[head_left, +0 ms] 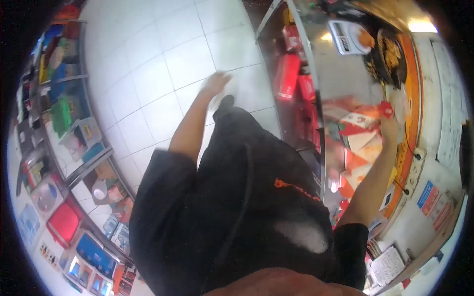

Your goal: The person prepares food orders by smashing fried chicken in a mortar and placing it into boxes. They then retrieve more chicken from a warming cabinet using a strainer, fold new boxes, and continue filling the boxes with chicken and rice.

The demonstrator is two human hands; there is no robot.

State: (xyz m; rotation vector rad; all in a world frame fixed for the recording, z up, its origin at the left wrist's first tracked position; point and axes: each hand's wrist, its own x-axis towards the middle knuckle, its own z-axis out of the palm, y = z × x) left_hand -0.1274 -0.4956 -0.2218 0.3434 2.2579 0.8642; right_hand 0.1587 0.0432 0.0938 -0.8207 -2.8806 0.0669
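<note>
My left hand (216, 84) hangs out over the tiled floor, beside my shoe (225, 103). Motion smears its fingers, so I cannot see whether they are apart or whether they hold anything. On the other side, my right hand (390, 127) reaches over the metal counter, closed on a small red packet (386, 109) with a white mark. Its exact kind is blurred. Beside and below that hand lies a pile of red, white and orange printed paper packaging (360, 133), also blurred.
A white scale (343, 38) stands farther along the counter, near a dark pan (393, 56) with brownish food. Red boxes (288, 76) fill the shelf below. At left, a rack (74, 123) holds bins. White tiles (148, 64) cover the floor. Power sockets (414, 165) line the wall.
</note>
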